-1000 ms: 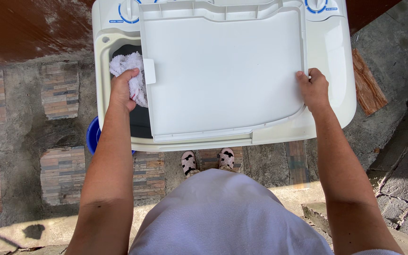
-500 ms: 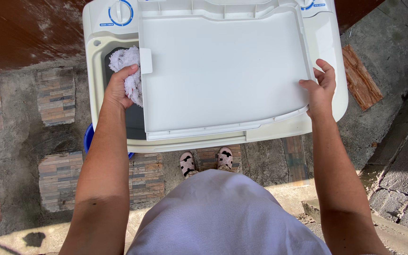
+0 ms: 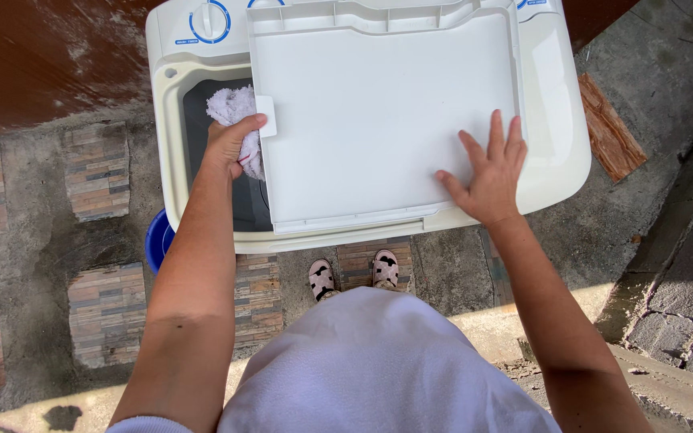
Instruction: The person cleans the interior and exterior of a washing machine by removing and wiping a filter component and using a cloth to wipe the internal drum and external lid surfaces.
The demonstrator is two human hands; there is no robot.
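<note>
Nearest, two patterned pink slippers (image 3: 354, 277) stand at six o'clock below the white plastic twin-tub washing machine (image 3: 559, 120). The right hand (image 3: 487, 172) lies open, fingers spread flat on the flat white plastic lid (image 3: 378, 104). At nine o'clock, the left hand (image 3: 230, 144) grips a pale fluffy cloth (image 3: 230, 108) over the open dark tub (image 3: 202, 112).

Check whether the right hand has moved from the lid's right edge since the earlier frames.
Yes. The right hand has shifted inward, toward the left, and now lies flat on the white lid rather than gripping its right edge.
</note>
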